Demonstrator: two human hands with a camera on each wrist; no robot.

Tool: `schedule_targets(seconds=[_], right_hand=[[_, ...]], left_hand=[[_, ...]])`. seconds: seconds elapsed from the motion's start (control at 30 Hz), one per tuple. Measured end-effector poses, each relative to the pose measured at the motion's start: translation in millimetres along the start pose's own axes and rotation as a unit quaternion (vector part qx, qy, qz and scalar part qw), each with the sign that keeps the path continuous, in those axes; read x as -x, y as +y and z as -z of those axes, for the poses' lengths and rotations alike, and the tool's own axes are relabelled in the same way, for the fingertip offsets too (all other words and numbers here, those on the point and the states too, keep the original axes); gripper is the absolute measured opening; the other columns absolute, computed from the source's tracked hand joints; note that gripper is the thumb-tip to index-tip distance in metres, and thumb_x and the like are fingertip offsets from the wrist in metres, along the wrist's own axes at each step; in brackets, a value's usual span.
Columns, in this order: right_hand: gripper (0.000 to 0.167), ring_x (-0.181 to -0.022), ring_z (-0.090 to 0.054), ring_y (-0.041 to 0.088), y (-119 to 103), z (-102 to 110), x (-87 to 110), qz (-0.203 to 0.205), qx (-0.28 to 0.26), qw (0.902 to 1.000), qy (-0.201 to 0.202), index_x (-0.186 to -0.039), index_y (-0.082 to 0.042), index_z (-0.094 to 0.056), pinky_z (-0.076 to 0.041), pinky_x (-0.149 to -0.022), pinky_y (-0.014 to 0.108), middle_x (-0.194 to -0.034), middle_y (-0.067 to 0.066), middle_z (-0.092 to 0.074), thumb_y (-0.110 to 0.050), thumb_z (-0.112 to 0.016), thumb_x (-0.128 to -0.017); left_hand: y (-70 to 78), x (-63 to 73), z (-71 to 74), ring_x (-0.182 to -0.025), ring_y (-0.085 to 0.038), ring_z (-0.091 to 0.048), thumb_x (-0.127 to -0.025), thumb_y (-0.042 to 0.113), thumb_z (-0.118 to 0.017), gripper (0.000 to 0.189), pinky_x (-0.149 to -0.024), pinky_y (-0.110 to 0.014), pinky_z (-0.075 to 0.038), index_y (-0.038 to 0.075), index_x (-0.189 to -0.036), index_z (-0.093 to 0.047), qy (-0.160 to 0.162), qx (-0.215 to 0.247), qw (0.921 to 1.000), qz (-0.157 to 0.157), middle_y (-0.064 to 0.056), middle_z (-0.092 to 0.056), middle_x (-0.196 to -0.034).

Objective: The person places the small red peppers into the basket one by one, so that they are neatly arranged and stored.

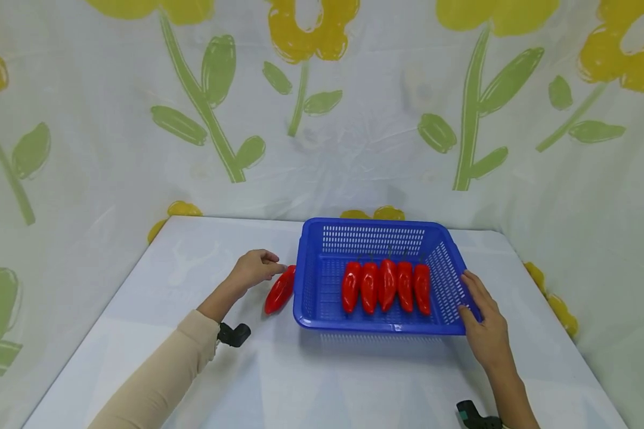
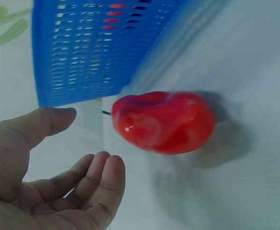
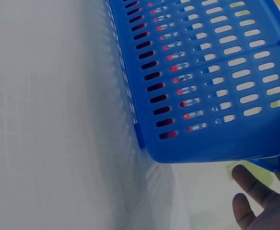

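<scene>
My left hand [image 1: 253, 269] reaches toward a red pepper [image 1: 280, 292] lying on the table just left of the blue plastic basket [image 1: 346, 327]. In the left wrist view, a gap shows between the thumb and loosely bent fingers [image 2: 112, 175]. The pepper [image 2: 164, 123] lies beyond their tips, its thin green stem pointing toward the hand. Inside the basket, several red peppers [image 1: 388, 285] stand side by side in a row, stems to the back. My right hand [image 1: 485, 322] holds the basket's right rim near the front corner, its thumb over the edge; in the right wrist view some fingers [image 3: 255, 187] show below the rim.
The white table [image 1: 204, 369] runs back to a wall cloth [image 1: 375, 119] printed with yellow flowers and green stems. Cloth also hangs along both sides. A dark wrist camera [image 1: 234, 335] sits on the left wrist, another [image 1: 477, 415] on the right.
</scene>
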State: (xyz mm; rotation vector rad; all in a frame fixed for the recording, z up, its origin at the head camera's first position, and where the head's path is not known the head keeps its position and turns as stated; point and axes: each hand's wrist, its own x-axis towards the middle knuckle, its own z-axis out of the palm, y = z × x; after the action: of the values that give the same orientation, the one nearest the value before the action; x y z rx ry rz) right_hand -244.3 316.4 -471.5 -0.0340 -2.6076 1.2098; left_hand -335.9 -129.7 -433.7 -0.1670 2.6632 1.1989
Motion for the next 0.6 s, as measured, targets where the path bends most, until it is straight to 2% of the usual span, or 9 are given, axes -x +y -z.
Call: schedule_targets(seconds=[0.3,0.6], right_hand=[[0.059,-0.151,-0.014,0.036,4,0,0.1,-0.004,0.004,1.0,0.0,-0.158,-0.026,-0.029,-0.025,-0.104,0.075,-0.165,0.002,-0.021,-0.013,-0.044,-0.103],[0.058,-0.151,-0.016,0.036,4,-1,-1.8,0.008,0.002,1.0,0.003,-0.158,-0.023,-0.031,-0.024,-0.105,0.074,-0.165,0.004,-0.023,-0.012,-0.044,-0.103]], left_hand=[[-5.3,0.5,-18.8,-0.096,-0.028,-0.065,-0.087,0.022,-0.077,0.045,-0.085,-0.039,-0.058,-0.003,-0.121,-0.062,0.002,-0.025,0.9997,-0.006,-0.015,-0.067,-0.106],[-8.1,3.2,-22.9,-0.086,-0.024,-0.065,-0.085,0.02,-0.078,0.039,-0.076,-0.034,-0.059,-0.004,-0.113,-0.064,0.01,-0.06,0.9981,0.001,-0.013,-0.067,-0.097]])
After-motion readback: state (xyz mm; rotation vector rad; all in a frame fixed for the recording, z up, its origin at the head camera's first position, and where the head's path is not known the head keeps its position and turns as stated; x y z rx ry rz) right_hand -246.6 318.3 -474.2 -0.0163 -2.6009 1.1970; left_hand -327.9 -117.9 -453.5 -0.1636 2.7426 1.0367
